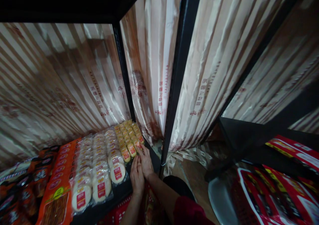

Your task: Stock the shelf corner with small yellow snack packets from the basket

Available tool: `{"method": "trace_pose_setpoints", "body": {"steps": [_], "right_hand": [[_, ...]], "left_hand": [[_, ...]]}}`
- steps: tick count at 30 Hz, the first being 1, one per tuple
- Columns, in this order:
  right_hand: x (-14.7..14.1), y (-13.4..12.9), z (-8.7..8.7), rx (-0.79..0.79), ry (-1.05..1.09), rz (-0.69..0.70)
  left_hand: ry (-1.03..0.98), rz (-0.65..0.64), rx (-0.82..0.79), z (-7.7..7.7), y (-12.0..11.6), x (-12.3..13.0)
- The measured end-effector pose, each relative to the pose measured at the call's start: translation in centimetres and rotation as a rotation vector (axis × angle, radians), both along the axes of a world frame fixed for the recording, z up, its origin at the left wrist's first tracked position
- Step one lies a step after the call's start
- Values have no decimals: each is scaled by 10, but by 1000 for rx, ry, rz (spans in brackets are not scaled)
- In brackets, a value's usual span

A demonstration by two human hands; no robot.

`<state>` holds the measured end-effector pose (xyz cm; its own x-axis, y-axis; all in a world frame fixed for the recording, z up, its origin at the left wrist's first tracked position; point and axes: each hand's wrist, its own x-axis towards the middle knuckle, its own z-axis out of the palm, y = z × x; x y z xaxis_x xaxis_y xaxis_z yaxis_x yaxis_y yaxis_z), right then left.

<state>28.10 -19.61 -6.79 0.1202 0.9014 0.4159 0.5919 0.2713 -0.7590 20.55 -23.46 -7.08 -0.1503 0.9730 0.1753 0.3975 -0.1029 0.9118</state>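
Note:
On a dark shelf [97, 213], small yellow packets [126, 154] stand in rows at the right end. My right hand [146, 160] reaches over the front of these rows, its fingertips touching a front packet. Close beside it, my left hand [137, 176] lies at the shelf's front edge, fingers extended just below the packets. Nothing shows in the left hand. Whether the right fingers grip the packet is hard to make out. Left of the yellow packets are rows of round, white wrapped cakes [118, 172].
Orange packs [56, 198] and dark bags [27, 193] fill the shelf's left. A red basket [116, 215] sits below my hands. Black posts [178, 69] stand before a pale curtain [206, 59]. At right are red packages [286, 191] and a pale stool or tub [221, 201].

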Motion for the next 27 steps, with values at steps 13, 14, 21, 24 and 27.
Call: {"method": "trace_pose_setpoints", "body": {"steps": [13,14,21,24,27], "right_hand": [[-2,0,-3,-21,29,-43],[-2,0,-2,-24,17,-57],[-2,-2,2,-42,-94,-110],[-2,-2,0,-41,-73,-109],[-2,-2,0,-51,3,-91]], "left_hand": [[-24,12,-2,7,-3,1],[-26,22,-2,8,-3,1],[-4,61,-8,7,-1,0],[-7,52,-1,8,-1,0],[-16,40,3,10,-1,0]]}}
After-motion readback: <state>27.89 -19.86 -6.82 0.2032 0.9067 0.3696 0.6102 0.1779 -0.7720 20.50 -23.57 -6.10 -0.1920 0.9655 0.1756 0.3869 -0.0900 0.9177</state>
